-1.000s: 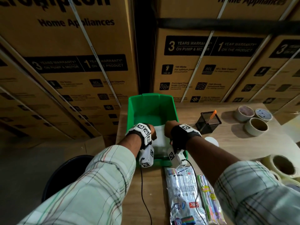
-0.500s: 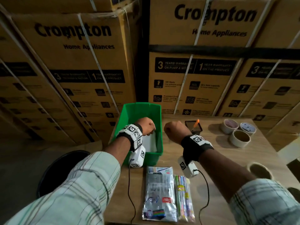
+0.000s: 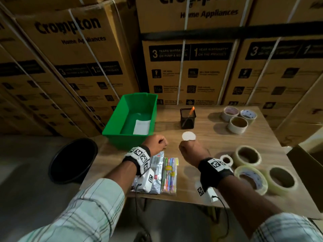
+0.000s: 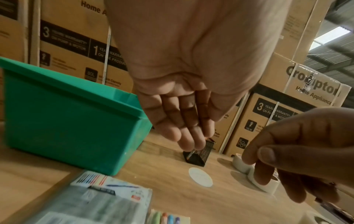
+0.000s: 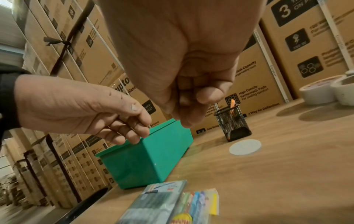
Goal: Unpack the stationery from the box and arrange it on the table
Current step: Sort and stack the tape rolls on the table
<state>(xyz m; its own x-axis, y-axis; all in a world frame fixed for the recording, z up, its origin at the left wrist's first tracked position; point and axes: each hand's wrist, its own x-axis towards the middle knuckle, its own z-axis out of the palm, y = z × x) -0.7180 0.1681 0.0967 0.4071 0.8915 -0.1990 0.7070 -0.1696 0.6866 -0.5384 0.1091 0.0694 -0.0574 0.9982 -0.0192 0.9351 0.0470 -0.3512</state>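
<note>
The green box [image 3: 122,141] stands at the table's back left, and a white sheet [image 3: 142,126] lies flat on its floor. My left hand [image 3: 156,143] hovers just in front of the box's near right corner, its fingers [image 4: 184,128] loosely curled and holding nothing. My right hand [image 3: 189,149] hangs beside it over bare table, thumb resting on loosely bent fingers [image 5: 191,98], also without anything in it. A silver pen pack [image 3: 157,169] and a pack of coloured pens [image 3: 169,173] lie side by side below my left wrist.
A black mesh pen holder [image 3: 187,119] with one orange-tipped pen stands behind a white disc [image 3: 188,136]. Tape rolls sit at the back right [image 3: 237,124] and front right [image 3: 248,157]. Stacked cardboard cartons [image 3: 188,72] wall the table's far side. A black round tub [image 3: 73,159] is left of the table.
Both hands have come up out of the green box and drawn back toward me with nothing in them. The white sheet stays in the box.
</note>
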